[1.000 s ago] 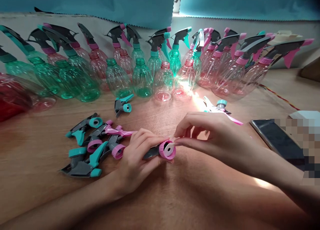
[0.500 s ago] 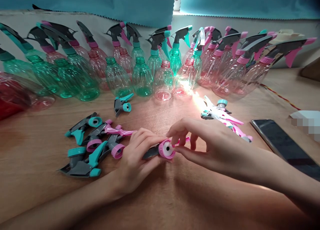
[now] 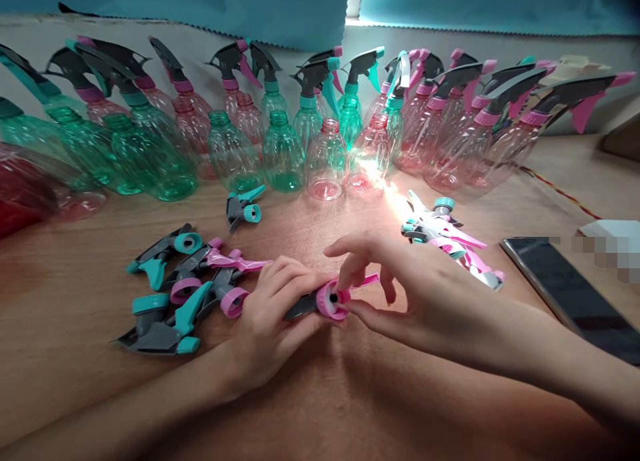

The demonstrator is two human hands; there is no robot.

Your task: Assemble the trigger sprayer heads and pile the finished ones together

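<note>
My left hand (image 3: 280, 314) is wrapped round a grey and pink spray trigger head (image 3: 320, 302), just above the table. The head's pink collar faces me, showing a white insert with a dark hole in the middle. My right hand (image 3: 400, 287) is at the collar from the right, its index finger raised and fingers spread. The tips of its thumb and a bent finger touch or nearly touch the collar's open end. Left of my hands lie several loose spray heads (image 3: 160, 337) in grey with teal or pink parts. One teal-collared head (image 3: 244, 209) lies apart, farther back.
Rows of clear green bottles (image 3: 284, 157) and pink bottles (image 3: 327, 164) stand along the back, several with spray heads on. More trigger heads (image 3: 443, 231) are piled at right under bright glare. A phone (image 3: 560, 287) lies at far right, near a twisted cable (image 3: 560, 191).
My right index finger has lifted off the collar and straightened, while the thumb and another finger stay near its opening. My left hand keeps its hold on the spray head.
</note>
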